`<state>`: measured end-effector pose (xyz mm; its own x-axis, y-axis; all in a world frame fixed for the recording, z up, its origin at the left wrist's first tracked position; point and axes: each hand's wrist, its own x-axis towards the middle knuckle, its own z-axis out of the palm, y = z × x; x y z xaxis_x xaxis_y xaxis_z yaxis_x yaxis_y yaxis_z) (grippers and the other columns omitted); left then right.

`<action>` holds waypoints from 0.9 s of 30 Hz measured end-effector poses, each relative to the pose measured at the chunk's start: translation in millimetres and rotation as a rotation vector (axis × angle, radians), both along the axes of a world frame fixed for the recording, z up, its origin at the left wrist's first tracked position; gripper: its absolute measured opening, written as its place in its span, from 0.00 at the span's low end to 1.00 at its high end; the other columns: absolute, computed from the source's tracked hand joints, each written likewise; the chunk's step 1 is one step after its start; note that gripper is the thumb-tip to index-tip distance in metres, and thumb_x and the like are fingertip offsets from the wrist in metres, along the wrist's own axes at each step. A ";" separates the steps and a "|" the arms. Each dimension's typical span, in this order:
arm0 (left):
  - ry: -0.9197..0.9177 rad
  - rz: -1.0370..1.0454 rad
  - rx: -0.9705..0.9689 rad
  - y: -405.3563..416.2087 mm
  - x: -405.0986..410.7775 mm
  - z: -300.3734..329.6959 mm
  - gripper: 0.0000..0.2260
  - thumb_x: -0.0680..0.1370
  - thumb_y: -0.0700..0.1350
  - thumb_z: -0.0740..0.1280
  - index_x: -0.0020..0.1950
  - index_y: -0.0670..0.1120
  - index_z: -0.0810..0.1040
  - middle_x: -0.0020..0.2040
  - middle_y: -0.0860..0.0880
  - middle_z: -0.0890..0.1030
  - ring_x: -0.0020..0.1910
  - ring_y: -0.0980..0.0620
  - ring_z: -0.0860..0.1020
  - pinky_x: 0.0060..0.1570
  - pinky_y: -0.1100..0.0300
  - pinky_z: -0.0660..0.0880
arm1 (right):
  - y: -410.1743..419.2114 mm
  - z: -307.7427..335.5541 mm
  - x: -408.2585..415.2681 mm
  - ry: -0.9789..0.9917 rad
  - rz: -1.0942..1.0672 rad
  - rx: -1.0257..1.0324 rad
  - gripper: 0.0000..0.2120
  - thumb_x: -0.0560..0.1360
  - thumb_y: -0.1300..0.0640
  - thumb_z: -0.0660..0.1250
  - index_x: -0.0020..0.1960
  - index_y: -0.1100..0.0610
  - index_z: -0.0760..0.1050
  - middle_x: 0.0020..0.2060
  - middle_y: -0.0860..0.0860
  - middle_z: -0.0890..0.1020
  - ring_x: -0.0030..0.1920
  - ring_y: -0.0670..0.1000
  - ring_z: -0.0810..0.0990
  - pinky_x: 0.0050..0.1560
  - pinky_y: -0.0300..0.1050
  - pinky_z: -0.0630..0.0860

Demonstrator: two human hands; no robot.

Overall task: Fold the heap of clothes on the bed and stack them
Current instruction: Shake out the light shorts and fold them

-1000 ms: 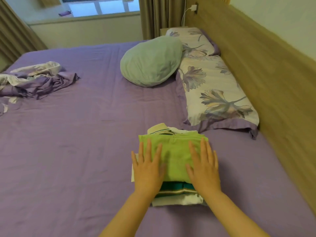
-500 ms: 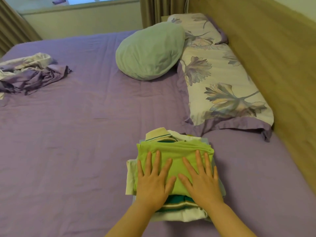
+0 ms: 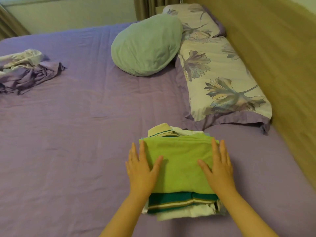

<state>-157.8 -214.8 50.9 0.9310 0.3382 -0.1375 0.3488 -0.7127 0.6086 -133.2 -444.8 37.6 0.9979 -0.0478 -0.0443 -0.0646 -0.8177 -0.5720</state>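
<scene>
Both hands flat, holding nothing: left hand (image 3: 142, 170) and right hand (image 3: 219, 168) square the stack (image 3: 181, 200); green shirt (image 3: 179, 161) on top. Crumpled pile (image 3: 29, 71) possibly unfolded.

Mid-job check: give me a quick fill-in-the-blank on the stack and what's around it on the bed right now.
1. Both hands, the left hand and the right hand, lie flat on the ____ garment that tops the folded stack.
2. Directly under it shows a teal shirt with ____ along its near edge.
3. The crumpled purple bedding lies at the bed's far ____ side.
4. The round plain pillow leans on a ____-patterned pillow.

Missing words: green; stripes; left; flower
</scene>
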 end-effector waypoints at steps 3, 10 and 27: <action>0.271 0.158 -0.484 31.1 15.7 -20.9 0.59 0.55 0.76 0.67 0.78 0.53 0.48 0.78 0.47 0.56 0.76 0.45 0.57 0.73 0.43 0.58 | -18.3 -6.3 11.3 0.365 -0.230 0.343 0.57 0.61 0.33 0.70 0.77 0.48 0.41 0.77 0.53 0.48 0.77 0.55 0.49 0.74 0.56 0.52; 0.604 0.129 -1.006 51.8 24.1 -47.2 0.67 0.50 0.70 0.76 0.78 0.56 0.41 0.72 0.47 0.67 0.59 0.47 0.76 0.54 0.52 0.77 | -44.9 -62.6 18.1 0.768 -0.247 0.632 0.61 0.49 0.25 0.74 0.74 0.33 0.45 0.75 0.46 0.57 0.73 0.52 0.61 0.70 0.59 0.64; 0.667 -0.048 -0.963 61.7 44.5 -78.1 0.60 0.46 0.78 0.68 0.73 0.61 0.53 0.62 0.55 0.74 0.56 0.55 0.77 0.45 0.61 0.78 | -33.0 -65.1 38.6 0.744 -0.148 0.882 0.64 0.40 0.28 0.76 0.72 0.41 0.55 0.58 0.41 0.74 0.56 0.42 0.75 0.53 0.41 0.72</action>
<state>-113.2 -153.1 -27.1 0.5866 -0.2056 -0.7834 0.7881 -0.0782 0.6106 -94.6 -477.9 -27.5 0.6984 0.1778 -0.6933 -0.6858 -0.1110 -0.7193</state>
